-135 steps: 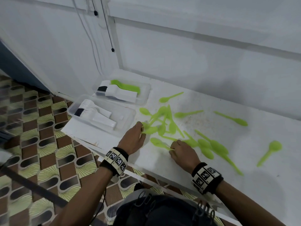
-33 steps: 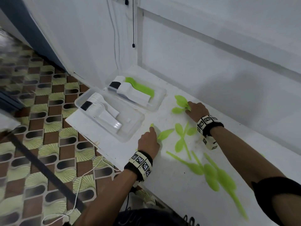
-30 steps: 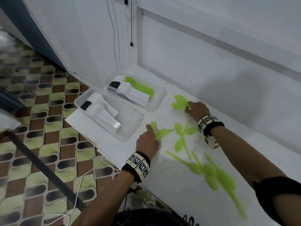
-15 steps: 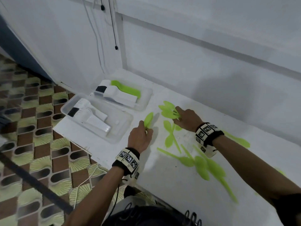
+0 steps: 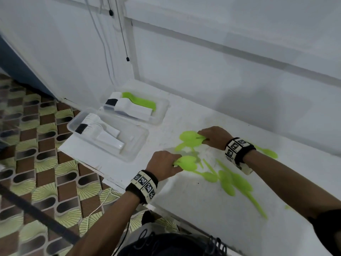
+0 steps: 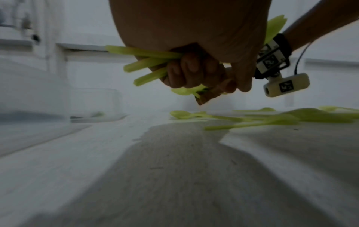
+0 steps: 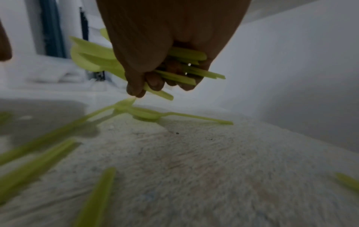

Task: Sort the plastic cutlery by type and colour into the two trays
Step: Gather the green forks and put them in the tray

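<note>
Both hands now clutch bundles of green spoons: the left hand [image 5: 164, 164] gathered more (one a moment ago), the right hand [image 5: 215, 137] likewise. Loose spoons [image 5: 230, 180] remain right of the fingers, trays [image 5: 137, 151] left, unfilled.

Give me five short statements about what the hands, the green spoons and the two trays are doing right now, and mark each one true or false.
1. The left hand grips a bunch of lime-green plastic spoons. True.
2. The right hand is empty and lies flat on the white table. False: it grips its own bunch of green spoons.
3. The nearer clear plastic tray holds stacked white cutlery. True.
4. The farther clear tray holds only white cutlery. False: green cutlery lies beside the white stack.
5. No loose green spoons remain on the table. False: several loose spoons lie there.
</note>
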